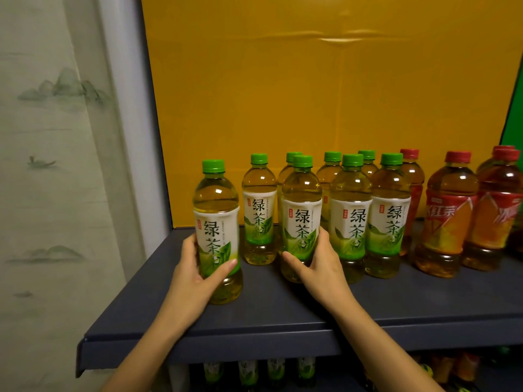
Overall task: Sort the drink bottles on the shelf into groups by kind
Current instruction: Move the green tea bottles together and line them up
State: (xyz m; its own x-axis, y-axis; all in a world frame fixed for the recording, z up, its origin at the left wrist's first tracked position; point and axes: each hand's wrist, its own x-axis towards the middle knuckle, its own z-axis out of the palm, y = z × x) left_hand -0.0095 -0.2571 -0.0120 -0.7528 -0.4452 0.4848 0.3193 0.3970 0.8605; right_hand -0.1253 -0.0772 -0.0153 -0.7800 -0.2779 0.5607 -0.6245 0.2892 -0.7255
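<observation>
Several green tea bottles with green caps stand on the dark blue shelf [283, 312]. My left hand [195, 275] grips the nearest green tea bottle [217, 216] at the shelf's left front. My right hand [319, 264] is wrapped around the lower part of another green tea bottle [302, 210] in the middle. More green tea bottles [351, 213] stand to the right and behind. Red tea bottles [450, 210] with red caps and red-orange labels are grouped at the right end.
A yellow board [311, 94] backs the shelf, with a green panel [516, 114] at the far right. A pale curtain [56, 165] hangs on the left. A lower shelf holds more bottles [246, 372] under the front edge.
</observation>
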